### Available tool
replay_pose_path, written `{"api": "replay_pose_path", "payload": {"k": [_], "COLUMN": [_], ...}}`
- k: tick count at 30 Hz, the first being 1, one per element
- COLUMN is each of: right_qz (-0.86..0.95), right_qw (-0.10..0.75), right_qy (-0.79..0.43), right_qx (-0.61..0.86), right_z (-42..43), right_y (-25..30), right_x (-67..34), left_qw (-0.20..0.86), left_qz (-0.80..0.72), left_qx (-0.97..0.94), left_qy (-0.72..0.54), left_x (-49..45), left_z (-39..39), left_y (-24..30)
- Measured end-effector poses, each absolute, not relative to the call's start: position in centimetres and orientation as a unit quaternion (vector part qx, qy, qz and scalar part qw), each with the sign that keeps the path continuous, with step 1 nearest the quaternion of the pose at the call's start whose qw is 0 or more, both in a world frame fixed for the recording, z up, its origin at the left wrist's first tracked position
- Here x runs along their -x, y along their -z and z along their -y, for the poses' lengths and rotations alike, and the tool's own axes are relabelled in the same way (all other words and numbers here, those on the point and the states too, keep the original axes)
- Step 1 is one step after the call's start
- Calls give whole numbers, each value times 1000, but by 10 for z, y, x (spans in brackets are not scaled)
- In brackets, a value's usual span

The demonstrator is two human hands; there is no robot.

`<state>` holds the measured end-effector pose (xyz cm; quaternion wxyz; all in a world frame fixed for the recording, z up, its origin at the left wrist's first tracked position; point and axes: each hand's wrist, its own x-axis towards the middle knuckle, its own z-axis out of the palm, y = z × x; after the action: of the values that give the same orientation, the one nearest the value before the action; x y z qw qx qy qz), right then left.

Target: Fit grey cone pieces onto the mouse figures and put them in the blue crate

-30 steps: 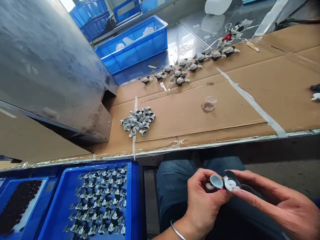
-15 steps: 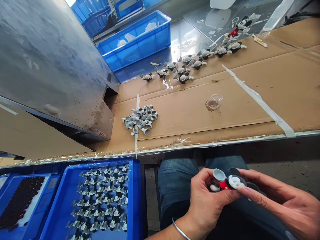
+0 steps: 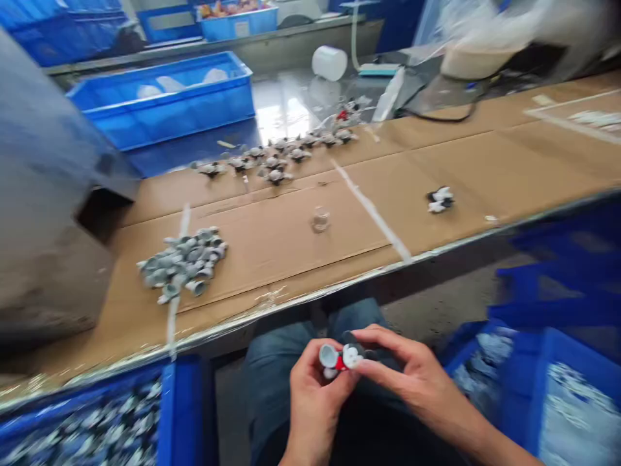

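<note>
Above my lap, both hands grip a small toy mouse figurine (image 3: 352,356) with a white face, black ears, a red body and a grey cup-shaped part at one end. My left hand (image 3: 314,396) pinches the body near the grey cup. With its thumb and fingers, my right hand (image 3: 412,369) grips the head and ear side. Fingers hide parts of the figurine. On the cardboard-covered table, a heap of grey cup-shaped parts with white pieces (image 3: 187,259) lies at left, and a small clear cup (image 3: 320,219) stands near the middle.
Rows of similar figurines (image 3: 276,165) line the far side of the cardboard (image 3: 272,252). One black-and-white piece (image 3: 440,199) lies right of the tape. A blue bin (image 3: 169,107) stands behind; a blue tray of parts (image 3: 87,421) sits low left, more blue bins (image 3: 528,382) low right.
The view has swung to the right, bringing the right-hand bins and the lone black-and-white piece into sight. Both hands keep hold of the figurine, with little change in grip.
</note>
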<state>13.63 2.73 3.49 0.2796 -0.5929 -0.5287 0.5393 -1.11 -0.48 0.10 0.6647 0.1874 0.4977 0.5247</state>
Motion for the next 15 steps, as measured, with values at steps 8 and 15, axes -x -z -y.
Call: {"api": "replay_pose_path", "payload": {"k": [8,15], "right_qz": [499,487], "right_qw": [299,300], "right_qy": [-576,-580], "right_qx": [574,579], "right_z": [-25,-26], "right_y": [-37,-40], "right_x": [-141,-143], "left_qw": [635,622], "left_qz": [-550,-566], "left_qx": [-207,-206], "left_qy": [-501,-500], "left_x": [9,6], "left_z": [4,4], "left_y": [6,5]}}
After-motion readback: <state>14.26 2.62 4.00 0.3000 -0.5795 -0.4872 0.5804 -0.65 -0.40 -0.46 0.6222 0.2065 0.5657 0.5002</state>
